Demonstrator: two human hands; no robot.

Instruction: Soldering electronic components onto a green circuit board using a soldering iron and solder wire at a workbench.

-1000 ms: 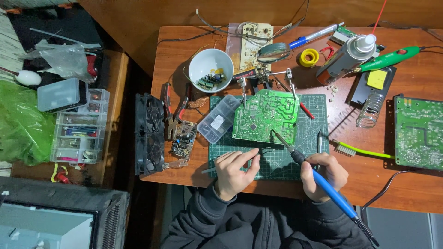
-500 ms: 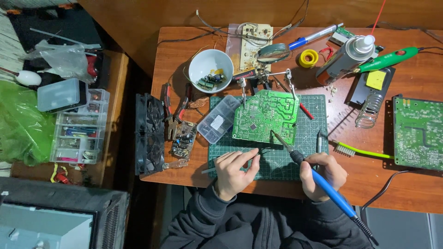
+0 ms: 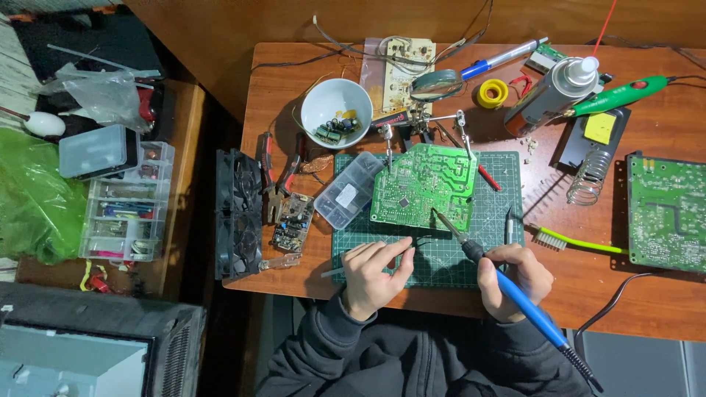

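Head view: the right hand (image 3: 515,276) wraps its fingers around a blue soldering iron (image 3: 507,283), tip touching the green circuit board (image 3: 423,187) at its 5 o'clock edge; soldering looks underway. The left hand (image 3: 375,276) pinches thin wire. At 10 o'clock, a white bowl (image 3: 323,99) holds small components.

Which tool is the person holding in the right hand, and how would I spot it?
Find the green cutting mat in the middle of the wooden table. At its lower right edge the right hand grips a soldering iron. Its bright blue handle sets it apart from the green-handled tool farther away.
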